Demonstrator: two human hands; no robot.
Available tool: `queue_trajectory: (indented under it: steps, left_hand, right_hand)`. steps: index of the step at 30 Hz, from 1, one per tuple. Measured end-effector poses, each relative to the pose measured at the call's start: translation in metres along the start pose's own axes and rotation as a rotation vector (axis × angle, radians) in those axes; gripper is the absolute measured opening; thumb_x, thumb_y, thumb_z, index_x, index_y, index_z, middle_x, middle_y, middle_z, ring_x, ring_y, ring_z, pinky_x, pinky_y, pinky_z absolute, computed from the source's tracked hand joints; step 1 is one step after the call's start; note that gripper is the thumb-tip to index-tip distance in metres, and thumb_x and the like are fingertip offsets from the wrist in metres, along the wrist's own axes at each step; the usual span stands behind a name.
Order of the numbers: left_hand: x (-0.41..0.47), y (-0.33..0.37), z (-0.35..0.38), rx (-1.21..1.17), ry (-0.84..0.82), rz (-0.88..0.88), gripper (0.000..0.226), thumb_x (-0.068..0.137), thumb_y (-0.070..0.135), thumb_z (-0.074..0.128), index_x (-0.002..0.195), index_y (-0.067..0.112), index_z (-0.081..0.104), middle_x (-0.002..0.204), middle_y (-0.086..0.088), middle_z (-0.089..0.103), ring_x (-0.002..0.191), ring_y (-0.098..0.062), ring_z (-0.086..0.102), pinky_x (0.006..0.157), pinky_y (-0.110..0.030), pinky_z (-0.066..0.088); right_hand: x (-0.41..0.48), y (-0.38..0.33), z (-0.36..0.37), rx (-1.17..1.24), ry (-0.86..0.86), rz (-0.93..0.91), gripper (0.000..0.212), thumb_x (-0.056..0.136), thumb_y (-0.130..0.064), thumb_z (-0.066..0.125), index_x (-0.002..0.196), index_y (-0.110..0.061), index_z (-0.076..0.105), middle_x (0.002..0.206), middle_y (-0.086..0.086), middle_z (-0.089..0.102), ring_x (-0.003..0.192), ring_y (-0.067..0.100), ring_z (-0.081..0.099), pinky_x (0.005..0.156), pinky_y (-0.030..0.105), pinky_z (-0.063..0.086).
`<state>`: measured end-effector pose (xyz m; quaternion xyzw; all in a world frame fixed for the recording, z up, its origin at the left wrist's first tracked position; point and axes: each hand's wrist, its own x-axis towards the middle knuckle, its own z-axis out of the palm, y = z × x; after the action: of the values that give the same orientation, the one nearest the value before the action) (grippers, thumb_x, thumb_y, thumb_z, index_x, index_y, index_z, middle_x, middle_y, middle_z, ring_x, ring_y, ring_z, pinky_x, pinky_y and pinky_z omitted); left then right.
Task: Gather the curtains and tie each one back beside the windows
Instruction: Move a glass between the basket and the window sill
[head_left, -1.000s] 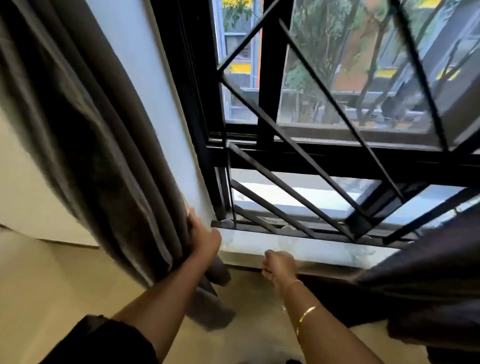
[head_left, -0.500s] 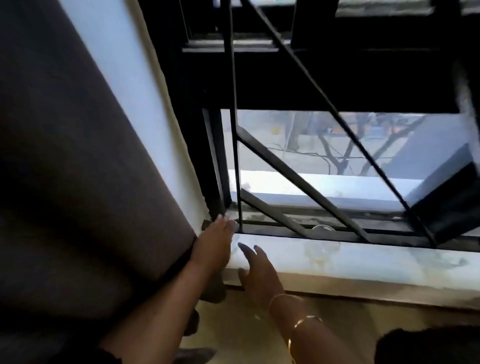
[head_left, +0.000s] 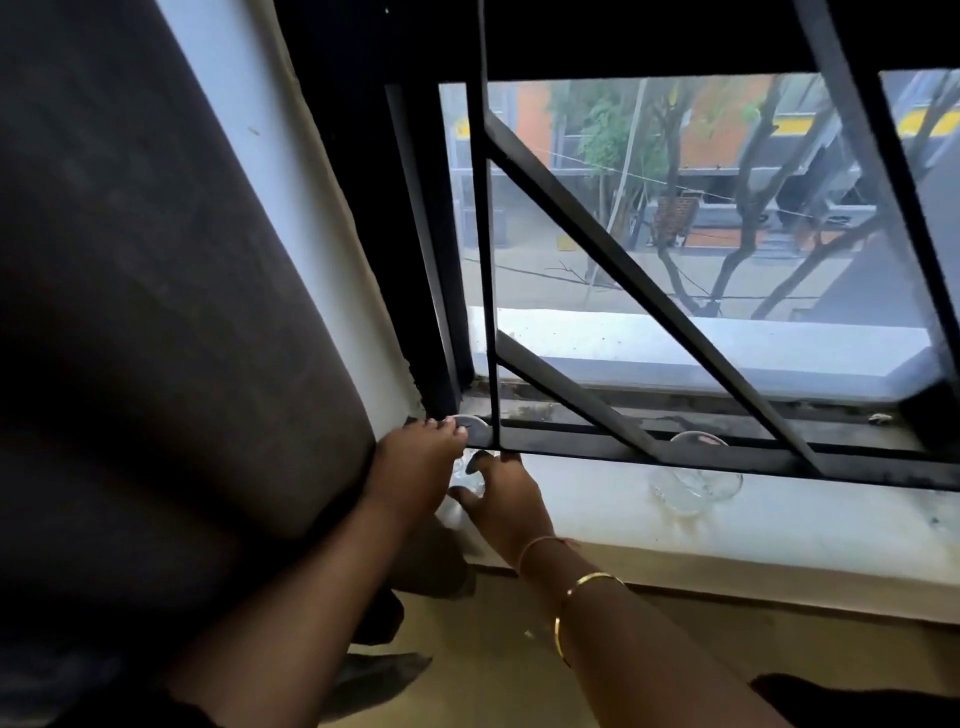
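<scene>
One dark grey-brown curtain (head_left: 156, 312) fills the space to the left of the left hand (head_left: 413, 467). It is a heavy, matte cloth in a broad, smooth bulge, and its edge runs down to that hand's wrist, with the loose lower end trailing onto the beige floor (head_left: 467, 675) beneath the forearm. A second piece of dark cloth (head_left: 857, 699) shows only as a corner, well to the right of the right hand (head_left: 506, 501) and below it; I cannot tell whether it is another curtain.

Two hands are in view, side by side and nearly touching. The left hand is stretched flat, back upward, fingers straight and pressed together, their tips at the lower left corner of the black window grille (head_left: 623, 270). The curtain leans against its wrist and forearm. The right hand, just right of it, has its fingers bent, with thumb and forefinger curled round a small clear glass piece (head_left: 467, 480) on the white window sill (head_left: 779, 525). Its wrist carries a gold bangle (head_left: 592, 578) and a thinner band above it.

There are two such glass pieces. The second glass piece (head_left: 696, 480) stands on the sill well to the right of the right hand, partly behind the grille's bottom bar. A pale wall strip (head_left: 291, 208) rises above the left hand, between curtain and window frame.
</scene>
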<state>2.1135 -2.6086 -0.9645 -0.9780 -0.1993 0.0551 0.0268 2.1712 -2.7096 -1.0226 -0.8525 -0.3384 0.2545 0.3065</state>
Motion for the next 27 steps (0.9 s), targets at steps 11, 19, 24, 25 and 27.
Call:
queue_trajectory:
  steps: [11,19,24,25,27]
  left_hand:
    - [-0.001,0.001,0.002,-0.002,0.017,-0.030,0.047,0.097,0.014,0.040,0.142,0.023,0.032,0.151,0.003,0.033,0.132,-0.015,0.038,0.097,-0.025,0.037]
    - [-0.009,0.010,-0.006,0.004,-0.140,-0.079,0.067,0.089,0.001,0.044,0.148,0.015,0.015,0.157,-0.005,0.015,0.143,-0.019,0.019,0.116,-0.033,0.012]
    - [-0.036,0.037,-0.039,-0.454,-0.103,-0.244,0.074,0.086,-0.002,0.049,0.148,0.021,0.016,0.158,-0.002,0.007,0.143,-0.024,0.015,0.114,-0.034,0.016]
    - [-0.042,0.045,-0.048,-0.556,-0.056,-0.283,0.073,0.086,-0.004,0.048,0.147,0.020,0.018,0.158,-0.002,0.009,0.143,-0.023,0.015,0.113,-0.030,0.017]
    - [-0.054,0.062,-0.075,-0.643,-0.015,-0.301,0.069,0.088,-0.003,0.048,0.147,0.018,0.020,0.157,-0.003,0.015,0.142,-0.019,0.018,0.111,-0.022,0.015]
  right_hand:
    - [-0.010,0.007,0.002,0.057,0.198,-0.013,0.040,0.077,-0.039,0.074,0.097,-0.005,0.067,0.103,0.013,0.063,0.089,0.025,0.061,0.069,0.018,0.040]
    - [-0.045,0.016,-0.020,0.140,0.166,0.003,0.062,0.072,-0.038,0.078,0.122,-0.017,0.046,0.124,0.003,0.056,0.109,0.020,0.059,0.081,0.016,0.049]
    - [-0.099,0.009,-0.060,0.225,0.086,0.055,0.086,0.073,-0.040,0.076,0.143,-0.021,0.029,0.141,-0.001,0.047,0.122,0.016,0.053,0.094,0.019,0.045]
    - [-0.109,0.006,-0.071,0.212,0.075,0.059,0.090,0.074,-0.039,0.076,0.145,-0.024,0.024,0.143,-0.001,0.044,0.122,0.016,0.052,0.095,0.020,0.045]
    - [-0.126,-0.005,-0.100,0.183,0.073,0.085,0.094,0.075,-0.039,0.075,0.148,-0.028,0.016,0.144,-0.002,0.042,0.123,0.017,0.051,0.096,0.021,0.042]
